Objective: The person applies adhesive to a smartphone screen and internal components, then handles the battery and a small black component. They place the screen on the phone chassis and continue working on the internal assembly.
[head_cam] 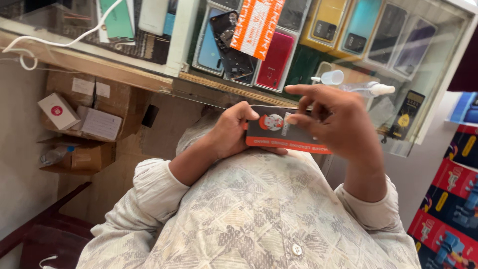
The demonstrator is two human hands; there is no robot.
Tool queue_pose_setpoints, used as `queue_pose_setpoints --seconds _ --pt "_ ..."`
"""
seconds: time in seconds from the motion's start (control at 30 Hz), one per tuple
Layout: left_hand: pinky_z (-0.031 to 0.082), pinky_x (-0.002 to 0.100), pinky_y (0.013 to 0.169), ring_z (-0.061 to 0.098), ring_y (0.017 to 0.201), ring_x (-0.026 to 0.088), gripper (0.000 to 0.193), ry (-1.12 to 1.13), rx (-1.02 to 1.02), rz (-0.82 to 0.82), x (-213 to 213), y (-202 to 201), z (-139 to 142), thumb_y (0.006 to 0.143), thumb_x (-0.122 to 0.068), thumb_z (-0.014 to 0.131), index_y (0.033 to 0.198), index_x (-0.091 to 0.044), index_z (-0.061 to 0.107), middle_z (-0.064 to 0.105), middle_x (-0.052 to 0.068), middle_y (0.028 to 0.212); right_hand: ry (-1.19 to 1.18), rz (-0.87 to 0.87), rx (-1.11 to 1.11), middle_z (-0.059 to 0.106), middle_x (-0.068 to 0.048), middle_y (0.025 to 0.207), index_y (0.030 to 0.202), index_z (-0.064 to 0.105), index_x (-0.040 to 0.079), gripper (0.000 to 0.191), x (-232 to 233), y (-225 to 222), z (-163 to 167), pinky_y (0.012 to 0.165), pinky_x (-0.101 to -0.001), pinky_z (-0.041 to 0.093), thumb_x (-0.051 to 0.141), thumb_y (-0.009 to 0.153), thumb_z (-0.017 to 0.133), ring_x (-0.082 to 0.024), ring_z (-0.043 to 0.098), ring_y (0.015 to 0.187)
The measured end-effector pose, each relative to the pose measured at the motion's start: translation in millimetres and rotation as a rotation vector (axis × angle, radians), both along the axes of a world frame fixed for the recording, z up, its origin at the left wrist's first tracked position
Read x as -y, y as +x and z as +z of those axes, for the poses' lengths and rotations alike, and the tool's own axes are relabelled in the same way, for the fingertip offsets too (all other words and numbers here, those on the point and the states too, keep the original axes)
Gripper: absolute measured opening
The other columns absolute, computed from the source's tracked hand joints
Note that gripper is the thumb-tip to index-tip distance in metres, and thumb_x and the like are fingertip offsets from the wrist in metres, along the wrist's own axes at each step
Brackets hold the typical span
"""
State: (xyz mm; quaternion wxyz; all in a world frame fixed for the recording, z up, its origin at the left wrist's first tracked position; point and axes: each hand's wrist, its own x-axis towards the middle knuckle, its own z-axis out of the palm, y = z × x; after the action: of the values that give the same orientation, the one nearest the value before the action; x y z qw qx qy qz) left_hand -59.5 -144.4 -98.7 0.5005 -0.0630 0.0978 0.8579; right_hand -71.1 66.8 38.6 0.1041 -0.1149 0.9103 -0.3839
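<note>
A flat black and orange packet (286, 130) (a cartoon figure on its front) sits at the centre of the frame, held before the person's chest; the left hand (230, 133) grips its left end, fingers closed around it, thumb on top; the right hand (334, 119) rests on its right part, fingers (298, 89) loosely spread; above, a glass desk (448, 60) shows phone covers (275, 61); cardboard boxes (94, 112) lie at left.

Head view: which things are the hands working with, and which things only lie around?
In hand:
- flat dark packet with orange edge
- left hand, holding its end
- right hand, fingers on it

Lying about:
- phone covers under the glass counter
- cardboard boxes
- white cable
- small white bottle
</note>
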Motion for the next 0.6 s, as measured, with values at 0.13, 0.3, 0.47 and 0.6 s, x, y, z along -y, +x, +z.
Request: queue_pose_setpoints --seconds 0.13,0.3,0.47,0.6 --pt "0.045 0.07 0.11 0.058 0.126 0.05 0.072 0.033 0.049 -0.006 -5.2 -5.8 5.5 0.091 -0.026 0.035 0.146 0.021 0.039 0.052 0.036 0.143 -0.182 -0.111 0.159 0.069 -0.001 0.085 0.126 0.072 0.005 0.043 -46.4 1.9 -5.3 0.059 -0.0217 0.046 0.008 0.084 0.084 -0.004 0.059 0.07" --pt "0.042 0.068 0.113 0.054 0.129 0.05 0.076 0.056 0.013 0.01 -10.2 -15.9 16.0 0.09 -0.027 0.038 0.152 0.016 0.035 0.05 0.034 0.147 -0.332 -0.188 0.153 0.07 -0.002 0.093 0.126 0.071 0.001 0.039 -84.9 7.0 -25.2 0.073 -0.0205 0.052 0.008 0.09 0.081 -0.006 0.063 0.086" --pt "0.039 0.07 0.116 0.051 0.136 0.049 0.078 -0.015 -0.034 0.024 -18.3 -22.9 25.7 0.088 -0.026 0.039 0.152 0.018 0.034 0.048 0.033 0.151 -0.564 -0.341 0.169 0.07 -0.005 0.099 0.129 0.067 -0.005 0.038 -92.0 17.3 -35.9 0.082 -0.0209 0.054 0.004 0.094 0.079 -0.008 0.065 0.092" --pt "0.035 0.071 0.12 0.05 0.139 0.049 0.08 -0.011 -0.136 0.075 -23.3 -28.8 30.9 0.086 -0.025 0.042 0.155 0.016 0.031 0.047 0.033 0.152 -0.609 -0.448 0.096 0.07 -0.006 0.099 0.132 0.063 -0.007 0.044 -89.5 28.8 -41.1 0.084 -0.0218 0.055 0.001 0.091 0.08 -0.009 0.067 0.093"
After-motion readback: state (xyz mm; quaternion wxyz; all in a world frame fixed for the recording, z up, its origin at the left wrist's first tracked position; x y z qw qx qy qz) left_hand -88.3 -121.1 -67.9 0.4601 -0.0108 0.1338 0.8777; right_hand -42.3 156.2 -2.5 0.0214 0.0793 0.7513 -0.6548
